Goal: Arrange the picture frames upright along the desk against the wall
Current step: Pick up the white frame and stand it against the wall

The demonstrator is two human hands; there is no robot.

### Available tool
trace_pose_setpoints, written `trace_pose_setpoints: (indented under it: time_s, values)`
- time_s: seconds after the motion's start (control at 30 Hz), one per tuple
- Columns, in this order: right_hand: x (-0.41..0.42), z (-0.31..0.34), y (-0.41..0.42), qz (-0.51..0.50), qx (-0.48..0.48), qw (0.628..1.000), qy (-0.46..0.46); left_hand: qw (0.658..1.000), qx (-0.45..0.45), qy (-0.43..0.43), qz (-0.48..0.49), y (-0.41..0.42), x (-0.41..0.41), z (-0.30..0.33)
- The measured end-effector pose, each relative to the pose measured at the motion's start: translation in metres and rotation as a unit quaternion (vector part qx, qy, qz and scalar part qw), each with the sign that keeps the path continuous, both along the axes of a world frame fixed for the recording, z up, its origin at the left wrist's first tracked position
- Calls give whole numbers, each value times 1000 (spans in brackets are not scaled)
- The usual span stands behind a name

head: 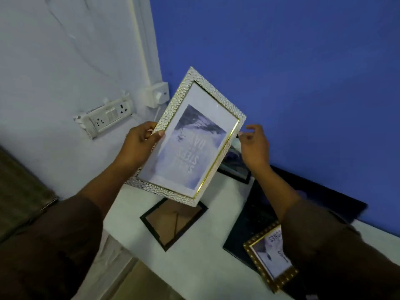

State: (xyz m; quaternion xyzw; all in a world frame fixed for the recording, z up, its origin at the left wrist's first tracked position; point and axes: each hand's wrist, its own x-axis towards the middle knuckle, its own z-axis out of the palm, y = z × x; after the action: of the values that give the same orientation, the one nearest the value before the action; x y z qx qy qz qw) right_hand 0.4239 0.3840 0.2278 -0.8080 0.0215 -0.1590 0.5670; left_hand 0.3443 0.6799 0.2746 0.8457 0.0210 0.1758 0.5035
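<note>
I hold a white pebbled picture frame (190, 146) with a gold inner edge in the air above the white desk (201, 256), its print upside down. My left hand (138, 146) grips its left edge. My right hand (254, 146) hovers just off its right edge, fingers apart, seemingly not touching. A black frame (173, 221) lies face down on the desk below. A gold-rimmed frame (270, 256) lies at the right, partly hidden by my right sleeve. A dark frame (236, 167) leans near the blue wall (281, 61) behind the held frame.
A black laptop (255, 219) sits open on the desk at the right, against the blue wall. A white socket strip (106, 118) and a plugged-in adapter (157, 95) are on the white wall at the left. The desk's left edge drops to the floor.
</note>
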Motion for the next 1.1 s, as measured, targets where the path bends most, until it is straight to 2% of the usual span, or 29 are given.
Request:
trace_pose_setpoints:
  time_s: [0.13,0.23,0.37,0.47,0.73,0.8,0.87,0.97,1.03,1.1]
  values:
    - [-42,50,-39,-21,-80,983,-161,986,145,21,-83,-39,-7,42]
    - [-68,80,-53,1,-183,955,-235,954,252,15,-161,-75,-18,71]
    - [-99,104,-74,25,-351,907,-231,888,400,1,-227,-112,-24,97]
    - [-122,110,-92,45,-431,879,-198,858,439,-8,-266,-135,-33,114]
    - [-175,128,-108,6,-457,872,-179,843,461,-48,-272,-164,-68,137]
    - [-189,129,-108,-13,-430,885,-175,840,481,-80,-238,-169,-79,138]
    - [-200,127,-111,-44,-404,897,-173,835,495,-157,-182,-176,-93,134]
    - [-220,121,-120,-100,-365,913,-153,851,406,-284,-171,-185,-115,119]
    - [-235,117,-133,-143,-337,921,-131,867,336,-322,-181,-191,-127,103]
    - [-246,116,-147,-178,-311,926,-118,886,281,-325,-176,-195,-134,82]
